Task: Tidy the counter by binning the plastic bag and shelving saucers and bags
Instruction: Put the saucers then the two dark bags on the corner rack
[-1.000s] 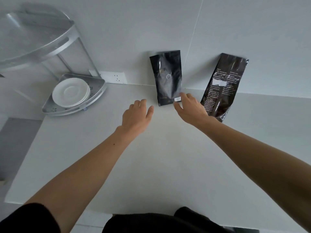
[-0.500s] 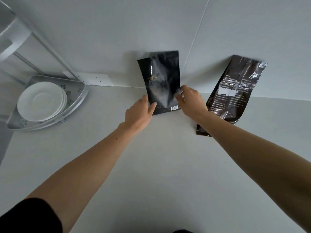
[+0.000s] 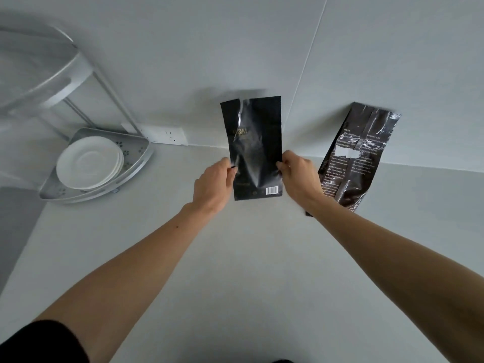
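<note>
A flat black bag (image 3: 255, 150) with gold lettering and a barcode stands upright near the back wall. My left hand (image 3: 213, 186) pinches its left edge and my right hand (image 3: 298, 176) pinches its right edge. A second, glossy dark bag (image 3: 356, 158) with white print leans against the wall to the right, partly behind my right wrist. A stack of white saucers (image 3: 89, 162) lies on the lower tier of a metal corner shelf (image 3: 142, 155) at the left.
The shelf's upper tier (image 3: 39, 64) juts out at top left on slanted legs. A white wall socket (image 3: 167, 134) sits just above the pale counter (image 3: 235, 271). The counter's left edge drops to a grey floor.
Both hands closed on the sides of the black bag, which was leaning at the wall, and now hold it upright. The view has shifted nearer to the wall.
</note>
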